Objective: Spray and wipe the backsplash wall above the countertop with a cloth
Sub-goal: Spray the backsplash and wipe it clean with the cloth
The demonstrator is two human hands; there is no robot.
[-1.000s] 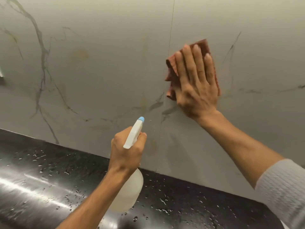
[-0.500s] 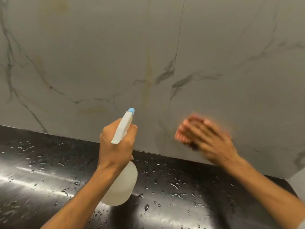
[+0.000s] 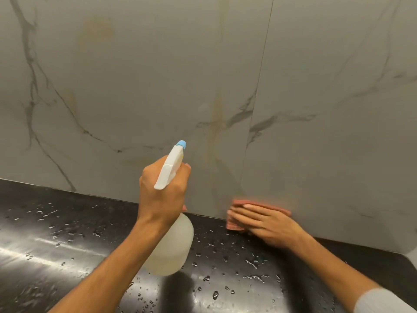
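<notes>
The backsplash wall [image 3: 158,75] is grey-white marble tile with dark veins and a vertical seam right of centre. My right hand [image 3: 268,222] presses a pink cloth [image 3: 234,225] flat against the bottom of the wall, right where it meets the black countertop [image 3: 56,240]. The cloth shows at the fingertips and above the fingers; the hand hides most of it. My left hand [image 3: 162,195] holds a white spray bottle [image 3: 171,247] above the counter, its blue nozzle pointing up and right at the wall.
Water droplets lie scattered over the glossy black countertop. Yellowish stains mark the wall at upper left [image 3: 97,32] and in a streak left of the seam [image 3: 216,123]. At the far right edge a pale corner surface [image 3: 411,256] begins.
My right hand has swept the cloth down the wall, from high beside the seam to the joint with the countertop. My left hand keeps the spray bottle in about the same place.
</notes>
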